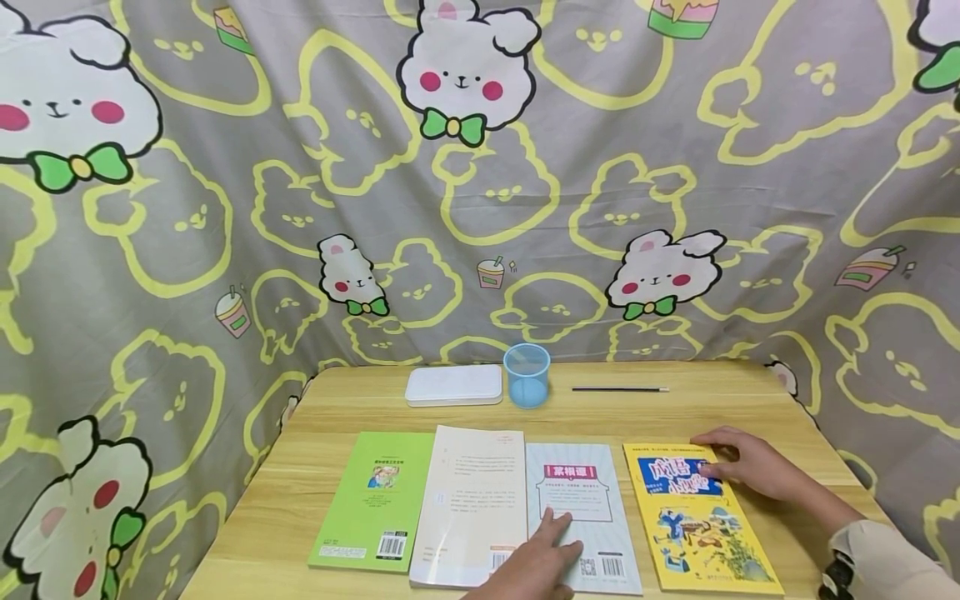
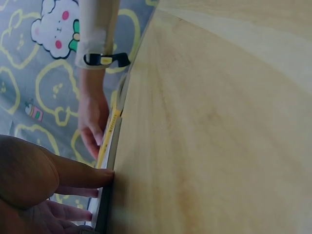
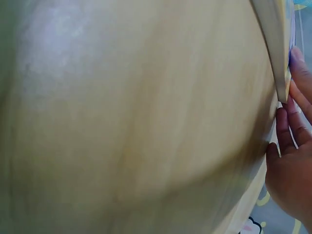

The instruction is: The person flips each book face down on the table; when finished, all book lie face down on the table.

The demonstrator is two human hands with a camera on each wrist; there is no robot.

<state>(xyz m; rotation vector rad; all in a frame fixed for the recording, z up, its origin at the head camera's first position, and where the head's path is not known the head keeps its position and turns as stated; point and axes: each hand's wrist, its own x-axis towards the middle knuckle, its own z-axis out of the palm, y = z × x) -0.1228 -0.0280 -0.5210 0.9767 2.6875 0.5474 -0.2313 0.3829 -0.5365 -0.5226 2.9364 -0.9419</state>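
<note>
In the head view four books lie in a row. My left hand (image 1: 534,562) rests on the light blue book (image 1: 581,492), its fingers spread over the lower left part of the cover. The left wrist view shows that thumb (image 2: 87,174) at the book's near edge. At the upper right corner of the yellow book (image 1: 678,533) my right hand (image 1: 750,461) grips the edge, with the thumb over the cover. The right wrist view has its other fingers (image 3: 284,129) against the book's edge; part of the grip is hidden.
Left of the blue book lie a cream book (image 1: 468,508) and a green book (image 1: 367,508). Behind stand a white case (image 1: 453,385), a blue cup (image 1: 527,379) and a dark pencil (image 1: 618,389). A patterned cloth (image 1: 510,208) surrounds the wooden table (image 1: 262,517).
</note>
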